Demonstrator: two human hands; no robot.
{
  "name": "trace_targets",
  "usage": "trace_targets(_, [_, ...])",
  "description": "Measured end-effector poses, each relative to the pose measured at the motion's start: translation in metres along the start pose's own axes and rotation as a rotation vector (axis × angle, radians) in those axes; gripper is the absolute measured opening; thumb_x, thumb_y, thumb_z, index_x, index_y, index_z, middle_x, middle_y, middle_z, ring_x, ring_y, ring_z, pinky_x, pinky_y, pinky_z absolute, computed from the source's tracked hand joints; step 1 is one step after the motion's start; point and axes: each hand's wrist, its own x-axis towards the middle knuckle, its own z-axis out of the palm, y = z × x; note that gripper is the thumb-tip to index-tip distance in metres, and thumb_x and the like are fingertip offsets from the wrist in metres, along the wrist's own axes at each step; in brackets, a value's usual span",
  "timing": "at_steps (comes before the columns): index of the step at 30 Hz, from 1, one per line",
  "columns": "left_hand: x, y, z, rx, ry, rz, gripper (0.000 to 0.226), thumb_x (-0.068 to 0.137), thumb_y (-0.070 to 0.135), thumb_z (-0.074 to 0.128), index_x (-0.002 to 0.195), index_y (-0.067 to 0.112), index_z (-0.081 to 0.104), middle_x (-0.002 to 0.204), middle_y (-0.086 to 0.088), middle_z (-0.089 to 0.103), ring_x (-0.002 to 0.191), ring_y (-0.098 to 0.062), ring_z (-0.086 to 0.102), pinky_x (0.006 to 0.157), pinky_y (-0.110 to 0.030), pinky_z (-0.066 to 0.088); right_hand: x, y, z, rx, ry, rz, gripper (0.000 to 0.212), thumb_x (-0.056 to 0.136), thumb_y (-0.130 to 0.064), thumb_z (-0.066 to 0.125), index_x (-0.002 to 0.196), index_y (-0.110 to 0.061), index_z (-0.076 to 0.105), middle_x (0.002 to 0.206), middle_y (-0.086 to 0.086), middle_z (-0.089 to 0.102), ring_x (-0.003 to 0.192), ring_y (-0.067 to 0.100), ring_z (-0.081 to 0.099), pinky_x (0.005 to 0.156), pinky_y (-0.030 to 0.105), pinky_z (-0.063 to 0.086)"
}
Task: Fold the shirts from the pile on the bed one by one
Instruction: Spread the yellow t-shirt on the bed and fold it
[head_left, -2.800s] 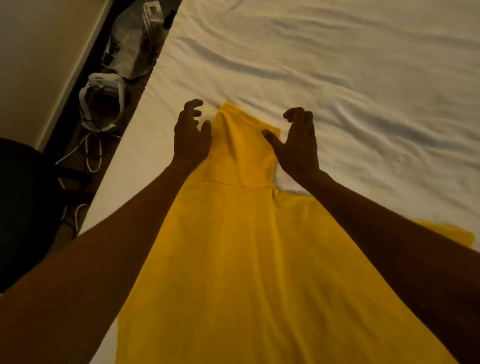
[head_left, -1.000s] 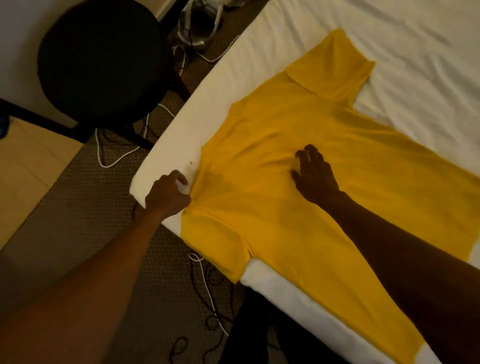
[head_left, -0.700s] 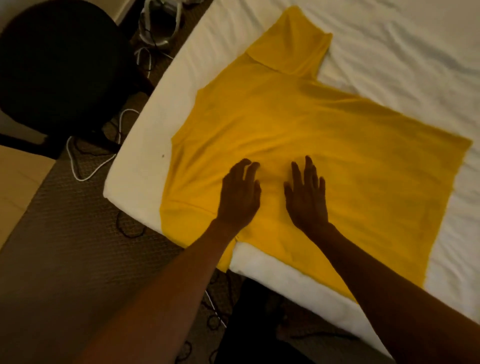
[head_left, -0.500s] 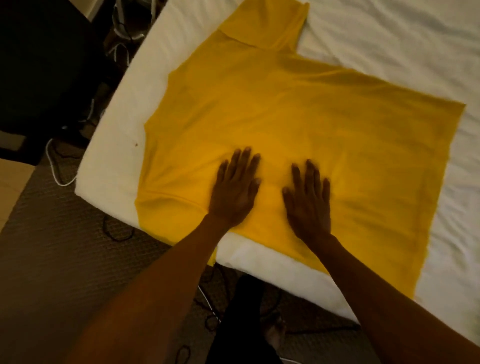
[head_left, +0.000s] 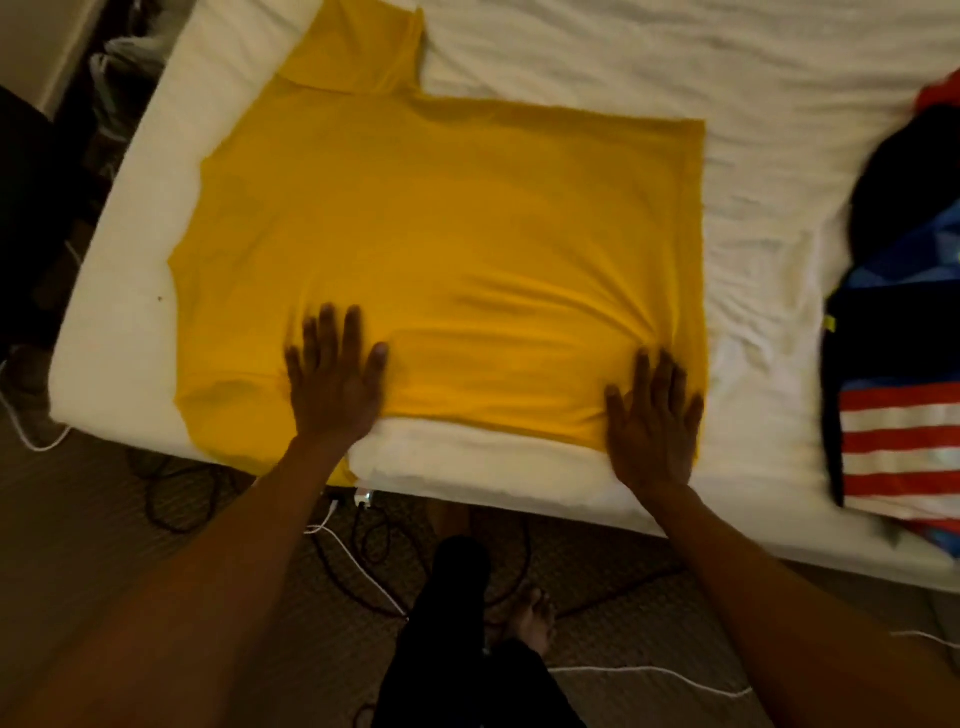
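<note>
Evidently smoothing: on the bed the shirt is lying flat, the pile sitting well apart. Left hand and right hand are pressing its near edge, fingers straight, gripping nothing; folding next is probably needing a pinch.

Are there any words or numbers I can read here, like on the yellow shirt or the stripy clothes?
No text can be read anywhere.
The yellow shirt is plain, with no print.
The striped garment shows only red and white stripes, no letters.
The small yellow tag on the dark garment is too small and blurred to read.
</note>
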Motion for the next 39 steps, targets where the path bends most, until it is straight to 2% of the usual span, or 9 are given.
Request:
trace_targets(7, [-0.095,-0.049,-0.020,-0.176,0.132,-0.098,0.056,0.104,0.042,0.036,0.150,0.009,0.040,0.155,-0.021,0.036,0.142,-0.040,0.036,0.105,-0.056,0.035,-0.057,0.005,-0.025,0.115,0.061,0.350,0.054,0.099,-0.041,0.048,0.143,-0.012,0.039,0.152,0.017,0.034,0.137,0.036,0.033,0.108,0.052,0.028])
trace_targets(11, [-0.094,-0.071,-0.021,-0.617,0.238,-0.735,0.060,0.097,0.036,0.056,0.141,-0.002,0.042,0.143,-0.027,0.044,0.130,-0.042,0.045,0.105,-0.047,0.039,-0.063,-0.022,-0.040,0.507,0.137,0.942,0.054,0.093,-0.048,0.056,0.127,-0.008,0.046,0.133,0.019,0.046,0.121,0.040,0.048,0.097,0.048,0.039])
trace_targets(15, [-0.082,-0.075,-0.027,-1.319,-0.091,-1.213,0.076,0.082,0.050,0.073,0.143,0.017,0.041,0.133,-0.010,0.051,0.117,-0.032,0.056,0.096,-0.051,0.049,-0.052,-0.035,-0.040,0.725,0.116,1.100,0.070,0.090,-0.061,0.056,0.130,-0.005,0.047,0.135,0.019,0.052,0.124,0.038,0.050,0.101,0.047,0.039])
trace_targets(20, [-0.091,-0.068,-0.044,-1.526,-0.304,-1.166,0.029,0.096,0.036,0.064,0.118,0.017,0.057,0.107,-0.005,0.058,0.104,-0.024,0.054,0.086,-0.042,0.044,-0.045,-0.038,-0.056,0.963,0.016,1.241,0.069,0.088,-0.044,0.068,0.140,-0.008,0.041,0.142,0.017,0.047,0.123,0.033,0.052,0.100,0.040,0.043])
trace_targets(23, [-0.101,-0.072,-0.053,-1.561,-0.292,-1.252,0.021,0.100,0.028,0.059,0.086,0.014,0.053,0.082,-0.005,0.050,0.075,-0.015,0.050,0.070,-0.036,0.047,-0.048,-0.038,-0.064,1.068,0.038,1.204,0.054,0.093,-0.038,0.063,0.135,-0.008,0.047,0.123,0.014,0.057,0.081,0.023,0.056,0.084,0.035,0.049])
trace_targets(25, [-0.106,-0.077,-0.056,-1.570,-0.286,-1.304,0.022,0.102,0.031,0.053,0.088,0.013,0.053,0.099,-0.008,0.054,0.075,-0.017,0.050,0.076,-0.036,0.047,-0.050,-0.038,-0.063,1.065,0.029,1.184,0.045,0.096,-0.037,0.058,0.130,-0.008,0.051,0.093,0.007,0.054,0.064,0.017,0.044,0.077,0.032,0.046])
trace_targets(31, [-0.107,-0.070,-0.038,-2.000,-0.194,-1.364,0.065,0.093,0.066,0.048,0.129,0.012,0.046,0.124,-0.016,0.050,0.112,-0.040,0.049,0.110,-0.060,0.034,-0.046,-0.034,-0.040,1.080,0.129,1.188,0.043,0.096,-0.045,0.055,0.118,-0.009,0.056,0.086,0.004,0.051,0.084,0.025,0.055,0.092,0.044,0.052])
trace_targets(35, [-0.110,-0.062,-0.031,-2.078,-0.125,-1.389,0.066,0.085,0.060,0.067,0.128,0.012,0.053,0.120,-0.012,0.055,0.102,-0.030,0.056,0.083,-0.042,0.050,-0.049,-0.040,-0.032,1.010,0.174,1.132,0.050,0.097,-0.048,0.052,0.122,-0.006,0.061,0.115,0.012,0.065,0.100,0.031,0.063,0.088,0.042,0.052])
trace_targets(39, [-0.122,-0.067,-0.041,-2.001,-0.197,-1.326,0.030,0.094,0.046,0.061,0.105,0.018,0.061,0.111,-0.006,0.059,0.084,-0.022,0.051,0.064,-0.029,0.035,-0.051,-0.042,-0.035,0.958,0.112,1.105,0.048,0.097,-0.046,0.054,0.123,-0.007,0.061,0.120,0.016,0.064,0.105,0.034,0.063,0.087,0.042,0.051])
